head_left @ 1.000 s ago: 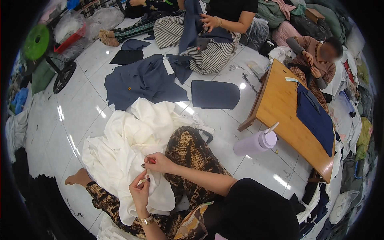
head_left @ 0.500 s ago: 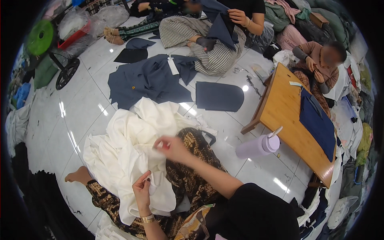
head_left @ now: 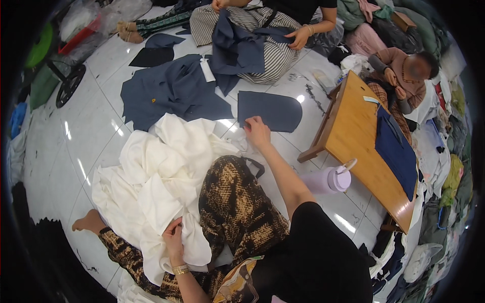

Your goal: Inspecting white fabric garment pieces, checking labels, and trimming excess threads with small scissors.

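Observation:
A large heap of white cloth (head_left: 144,184) lies bunched over my lap and the floor in front of me. My left hand (head_left: 173,237) is closed on its near edge, thumb and fingers pinching a fold. My right hand (head_left: 258,133) reaches out past my raised knee, over small white scraps (head_left: 244,144) and by the near edge of a dark blue-grey cut panel (head_left: 273,111). Its fingers are bent together; anything between them is too small to make out. More blue-grey cloth (head_left: 174,93) lies spread beyond the white heap.
A lilac bottle (head_left: 328,180) stands right of my knee, beside a low wooden table (head_left: 353,126) bearing dark blue cloth (head_left: 395,151). Across from me a person (head_left: 283,30) handles blue-grey cloth. Another person (head_left: 404,76) sits behind the table. A fan (head_left: 70,86) stands far left.
My right hand has swung from above the white cloth out to the scraps by the blue-grey panel. My left hand has closed on the cloth. The person opposite has lowered their cloth.

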Demonstrator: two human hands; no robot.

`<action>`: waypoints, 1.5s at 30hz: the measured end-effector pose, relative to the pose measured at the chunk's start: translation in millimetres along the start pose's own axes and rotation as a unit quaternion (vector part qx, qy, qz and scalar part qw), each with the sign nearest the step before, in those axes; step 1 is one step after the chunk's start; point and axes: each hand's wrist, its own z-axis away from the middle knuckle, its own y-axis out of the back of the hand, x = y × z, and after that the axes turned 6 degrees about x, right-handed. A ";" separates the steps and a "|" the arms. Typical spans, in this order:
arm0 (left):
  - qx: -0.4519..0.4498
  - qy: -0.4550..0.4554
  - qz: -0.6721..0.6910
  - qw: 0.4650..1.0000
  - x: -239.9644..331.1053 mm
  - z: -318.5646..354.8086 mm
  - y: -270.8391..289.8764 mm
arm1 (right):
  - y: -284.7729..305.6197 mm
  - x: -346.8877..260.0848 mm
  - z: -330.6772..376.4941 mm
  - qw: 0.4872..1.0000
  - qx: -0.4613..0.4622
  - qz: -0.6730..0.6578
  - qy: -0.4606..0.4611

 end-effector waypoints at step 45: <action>0.006 0.008 -0.024 1.000 0.2 7.2 1.8 | 29.3 16.6 -67.4 0.928 -0.279 -0.203 -0.144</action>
